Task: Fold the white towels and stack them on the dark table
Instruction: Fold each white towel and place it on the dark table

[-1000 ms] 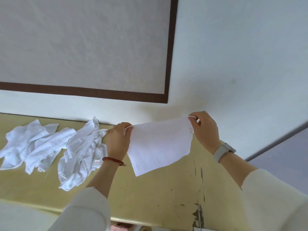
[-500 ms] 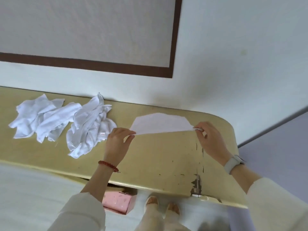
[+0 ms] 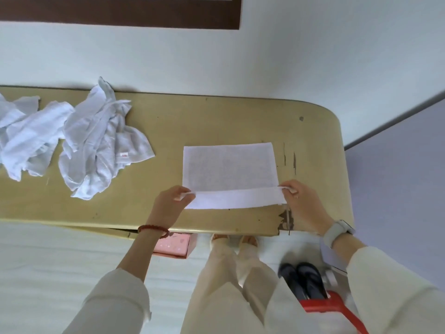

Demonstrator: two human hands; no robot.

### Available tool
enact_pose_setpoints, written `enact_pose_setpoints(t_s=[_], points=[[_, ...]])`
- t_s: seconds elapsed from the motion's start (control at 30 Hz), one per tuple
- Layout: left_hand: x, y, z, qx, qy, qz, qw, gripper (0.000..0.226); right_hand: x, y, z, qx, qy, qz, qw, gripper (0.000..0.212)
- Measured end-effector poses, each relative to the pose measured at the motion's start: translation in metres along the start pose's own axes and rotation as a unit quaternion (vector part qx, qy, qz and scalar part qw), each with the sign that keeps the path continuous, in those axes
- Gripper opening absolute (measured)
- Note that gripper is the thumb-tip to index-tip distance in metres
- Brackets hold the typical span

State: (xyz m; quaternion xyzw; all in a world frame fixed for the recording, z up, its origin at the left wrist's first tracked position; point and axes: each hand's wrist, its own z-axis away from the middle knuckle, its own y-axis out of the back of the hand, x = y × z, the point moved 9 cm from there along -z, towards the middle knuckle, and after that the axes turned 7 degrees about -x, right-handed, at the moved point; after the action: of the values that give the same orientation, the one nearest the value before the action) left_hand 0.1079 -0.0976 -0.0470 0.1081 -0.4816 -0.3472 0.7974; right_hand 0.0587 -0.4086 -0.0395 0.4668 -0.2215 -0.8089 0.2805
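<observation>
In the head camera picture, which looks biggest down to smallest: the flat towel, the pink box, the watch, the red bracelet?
1. Flat towel
2. Pink box, partly hidden under the table
3. Watch and red bracelet: too alike to rank.

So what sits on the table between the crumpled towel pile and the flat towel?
Nothing: bare table separates the crumpled towels from the flat towel, per the head view.

Both hands pinching at arm's length

The left hand (image 3: pixel 168 203) and right hand (image 3: pixel 302 201) are reaching forward from cream sleeves, each pinching a near corner of the towel (image 3: pixel 228 165) between thumb and fingertips, palms facing inward.
</observation>
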Motion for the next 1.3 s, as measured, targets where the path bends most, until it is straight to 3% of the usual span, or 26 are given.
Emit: enact_pose_setpoints(t_s=[0.23, 0.37, 0.6, 0.87, 1.0, 1.13, 1.3], points=[[0.025, 0.024, -0.050, 0.073, -0.007, 0.152, 0.986, 0.011, -0.017, 0.024, -0.056, 0.087, -0.018, -0.140, 0.986, 0.018], [0.019, 0.027, -0.081, 0.110, 0.005, 0.160, 0.981, 0.011, -0.022, 0.026, -0.089, 0.108, -0.011, -0.146, 0.983, 0.018], [0.002, 0.024, -0.115, 0.139, 0.029, 0.113, 0.983, 0.011, -0.009, 0.013, -0.120, 0.142, -0.048, -0.086, 0.985, 0.021], [0.006, 0.026, -0.114, 0.198, 0.035, 0.035, 0.979, 0.007, -0.014, 0.009, -0.120, 0.203, 0.003, 0.040, 0.978, 0.020], [0.032, 0.027, -0.111, 0.248, -0.064, -0.130, 0.958, 0.022, -0.045, 0.006, -0.113, 0.273, 0.113, 0.193, 0.936, 0.022], [0.064, -0.003, -0.116, 0.208, -0.213, -0.240, 0.924, 0.025, -0.085, -0.025, -0.117, 0.224, 0.223, 0.234, 0.919, 0.022], [0.064, -0.015, -0.120, 0.214, -0.249, -0.258, 0.909, 0.021, -0.099, -0.053, -0.132, 0.167, 0.236, 0.257, 0.922, 0.023]])
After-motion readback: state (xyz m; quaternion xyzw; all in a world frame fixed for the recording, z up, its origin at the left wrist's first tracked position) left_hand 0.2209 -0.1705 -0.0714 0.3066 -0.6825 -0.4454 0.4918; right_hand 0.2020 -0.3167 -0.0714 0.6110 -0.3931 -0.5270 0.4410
